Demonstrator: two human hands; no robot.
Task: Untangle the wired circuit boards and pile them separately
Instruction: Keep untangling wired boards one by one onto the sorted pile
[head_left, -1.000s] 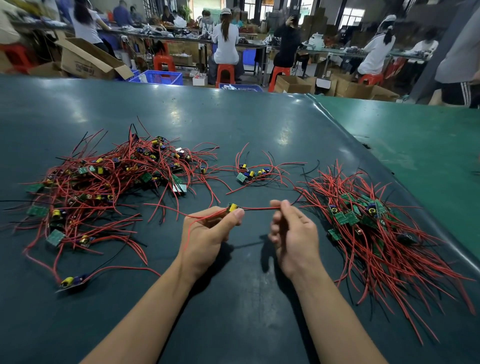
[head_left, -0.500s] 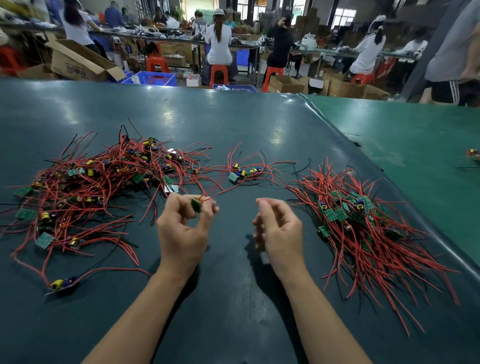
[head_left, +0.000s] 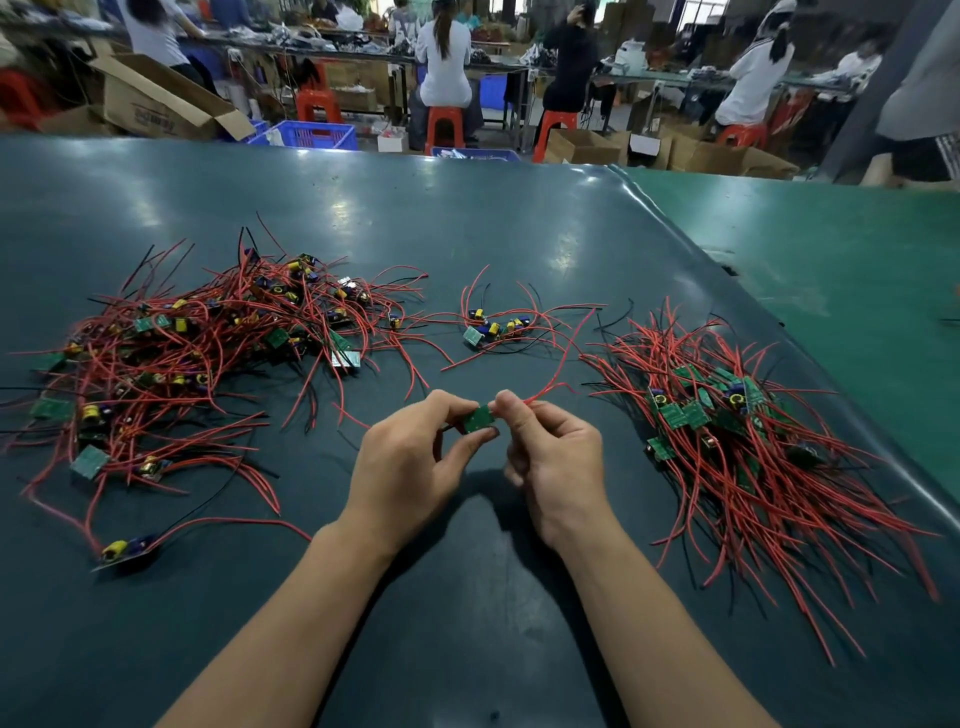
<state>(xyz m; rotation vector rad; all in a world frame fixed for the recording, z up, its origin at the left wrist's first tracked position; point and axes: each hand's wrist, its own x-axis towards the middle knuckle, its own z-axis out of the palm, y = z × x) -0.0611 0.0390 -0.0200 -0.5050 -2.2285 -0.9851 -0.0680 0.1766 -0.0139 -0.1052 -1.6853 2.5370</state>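
Held just below the centre of the frame, above the dark green rubbery table mat (head_left: 519, 234): one small green rectangular circuit board (head_left: 479, 419) with thin red leads (head_left: 563, 358) curving up and right. Pinched at its left edge between thumb and curled fingers of the left hand (head_left: 410, 462); gripped at its right edge, where the leads leave, by the curled thumb and forefinger of the right hand (head_left: 553, 462). Lay at centre left: the big tangled heap of red-wired boards with yellow and blue parts (head_left: 197, 358). Sat at upper centre, apart from both heaps: a small cluster of a few wired boards (head_left: 493, 327). Spread at centre right: the sorted pile of boards with leads fanned one way (head_left: 753, 447). Probably best done by keeping the board steady in the left pinch, running the right fingers out along the leads to straighten them, then laying the piece on the right-hand pile with leads pointing like the rest; risked snagging the small cluster if swung too wide. Stood at upper left, beyond the mat: an open brown cardboard box (head_left: 156, 104) with dark printing too blurred to read; nothing legible on the boards either.
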